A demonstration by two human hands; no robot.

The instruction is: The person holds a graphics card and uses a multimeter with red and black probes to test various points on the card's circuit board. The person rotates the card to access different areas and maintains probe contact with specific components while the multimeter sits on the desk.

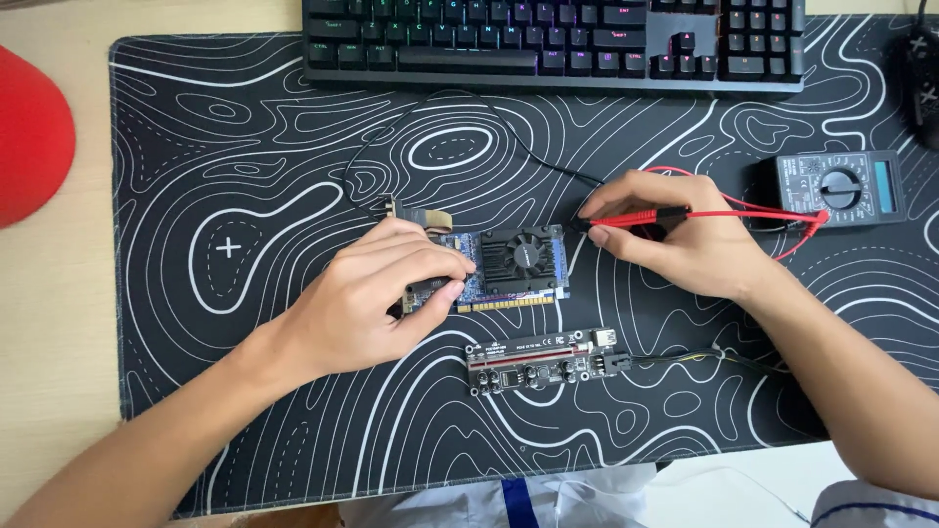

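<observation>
Blue rectangular circuit board with a black square fan on top, flat near the middle of the large black desk mat patterned with white contour lines. Above it, along the mat's far edge, a black mechanical keyboard with lit keys. At the far left, partly out of frame, a rounded red object on the pale wooden desk. On the mat's right, a small black multimeter with a round dial, trailing thin red leads. Just below the blue board, apart from it, a narrow black adapter board with a long slot and a cable running off to the right. Left hand curled over the blue board's left end, thumb and fingertips pinching its metal bracket edge. Right hand closed around a slim red probe, tip touching the blue board's right edge. Thin black wire looping across the mat toward the board's left end.
</observation>
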